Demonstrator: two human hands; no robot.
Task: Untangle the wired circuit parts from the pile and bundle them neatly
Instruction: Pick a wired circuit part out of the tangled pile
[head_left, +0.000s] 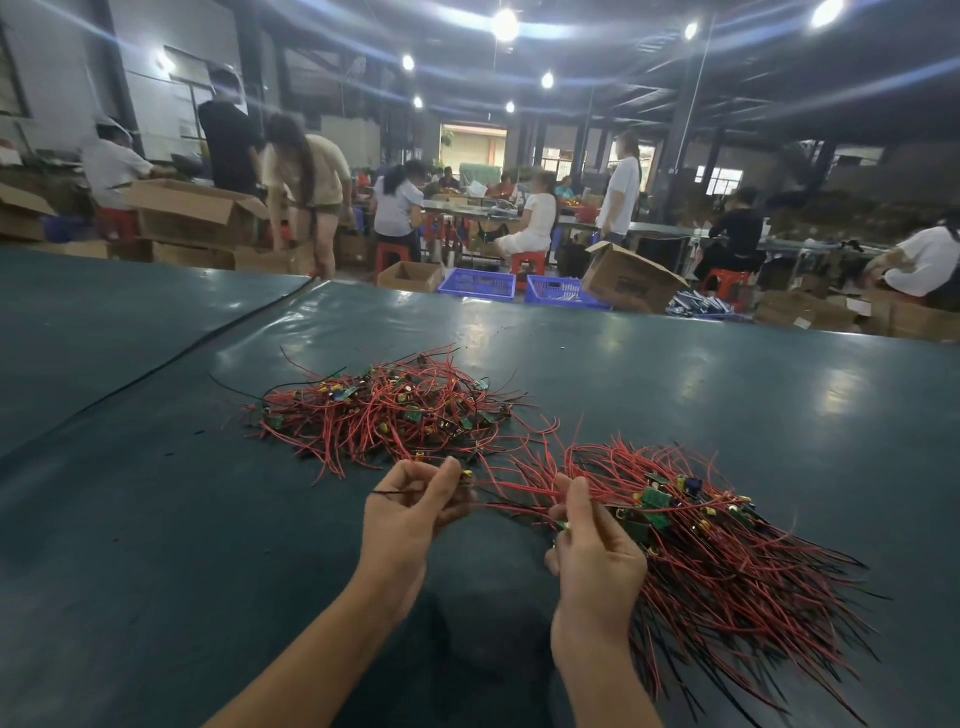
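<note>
A tangled pile (384, 410) of small green circuit boards with red and black wires lies on the dark green table (727, 374), just beyond my hands. My left hand (410, 506) pinches a wired part at the pile's near edge, a thin black wire sticking out to the left of its fingers. My right hand (592, 551) grips the board end of a large sorted bundle (727, 561), whose red and black wires fan out toward the lower right. Red wires stretch between my two hands.
A seam (208, 332) runs diagonally across the table cover at the left. Beyond the far table edge stand cardboard boxes (628, 280), blue crates (478, 283), red stools and several people working at other tables.
</note>
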